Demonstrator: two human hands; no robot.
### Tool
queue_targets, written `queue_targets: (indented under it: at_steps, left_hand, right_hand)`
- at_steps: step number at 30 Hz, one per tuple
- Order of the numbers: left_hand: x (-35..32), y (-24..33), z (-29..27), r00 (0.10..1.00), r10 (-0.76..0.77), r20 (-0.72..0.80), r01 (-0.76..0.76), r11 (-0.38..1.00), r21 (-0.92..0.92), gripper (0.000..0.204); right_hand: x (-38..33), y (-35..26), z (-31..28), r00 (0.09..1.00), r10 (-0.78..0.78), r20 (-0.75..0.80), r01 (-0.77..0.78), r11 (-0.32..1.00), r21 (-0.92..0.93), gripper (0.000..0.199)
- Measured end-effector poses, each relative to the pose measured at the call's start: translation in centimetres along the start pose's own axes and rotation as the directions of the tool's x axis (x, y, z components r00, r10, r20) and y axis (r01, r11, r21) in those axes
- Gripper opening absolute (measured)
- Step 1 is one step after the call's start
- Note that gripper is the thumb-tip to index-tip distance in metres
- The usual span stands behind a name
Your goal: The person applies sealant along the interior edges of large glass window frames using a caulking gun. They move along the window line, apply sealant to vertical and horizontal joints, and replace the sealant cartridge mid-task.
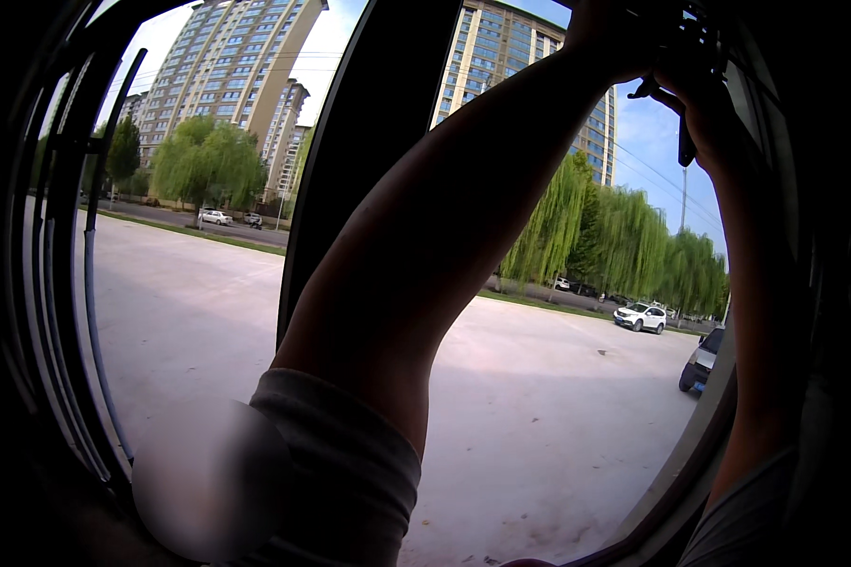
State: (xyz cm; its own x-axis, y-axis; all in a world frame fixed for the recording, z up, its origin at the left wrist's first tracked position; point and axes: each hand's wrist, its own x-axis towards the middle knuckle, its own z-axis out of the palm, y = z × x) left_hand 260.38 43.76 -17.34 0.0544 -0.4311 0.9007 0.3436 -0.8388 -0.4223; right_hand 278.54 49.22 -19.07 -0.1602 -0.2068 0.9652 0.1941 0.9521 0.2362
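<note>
Fig.: dark object, narrow & elongated, hangs near the top right of the view, silhouetted vs. sky; kind cannot be told. Its upper end meets more dark hardware at the top edge of the window opening, approx. above the right hand.

Right hand: raised overhead, fingers curled about the dark object/hardware; backlit, so whether they clamp it or only rest on it cannot be told. Right forearm runs down the right side of the view to a grey sleeve at the lower right corner.

Left hand: also raised, just beside the right hand, at the top edge; fingers cut off by the frame & in shadow, grip cannot be told. Left arm crosses the centre diagonally, from a grey sleeve at bottom centre up to the top right.

Surroundings: dark vertical window post behind the left arm, splitting the view into two panes; dark frame rails curve along the left rim. Outside: pale paved lot; white car parked at right w/ a dark car near it, partly hidden by the right arm; willow trees behind them; tall apartment blocks at upper left & centre; blue sky.
</note>
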Motion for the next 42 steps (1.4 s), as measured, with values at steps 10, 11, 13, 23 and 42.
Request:
queue_targets:
  at_steps: [10,11,13,23,42]
  left_hand:
    - [1.4,-0.2,-1.3,1.0,-0.018,0.02,0.019,0.999,-0.041,0.041]
    - [1.4,0.1,-1.9,0.996,-0.057,0.07,0.062,0.996,-0.065,0.04]
    - [1.6,0.2,-2.6,0.992,-0.022,0.125,0.03,0.997,-0.064,0.04]
    - [0.5,-2.0,-3.6,0.995,0.09,0.036,-0.09,0.996,-0.016,0.047]
    - [0.6,-2.4,-5.4,0.993,0.081,0.091,-0.079,0.997,-0.018,0.05]
  right_hand:
    - [1.5,0.2,0.2,0.999,-0.028,0.036,0.031,0.995,-0.096,0.047]
    - [1.5,0.1,1.0,0.999,-0.031,0.028,0.034,0.995,-0.09,0.047]
    - [1.4,0.0,1.7,0.999,-0.04,0.014,0.041,0.992,-0.117,0.047]
    - [1.9,-0.1,1.2,0.998,0.052,0.046,-0.02,0.849,-0.527,0.052]
    - [1.4,-1.7,3.5,0.99,-0.117,0.079,0.139,0.9,-0.414,0.057]
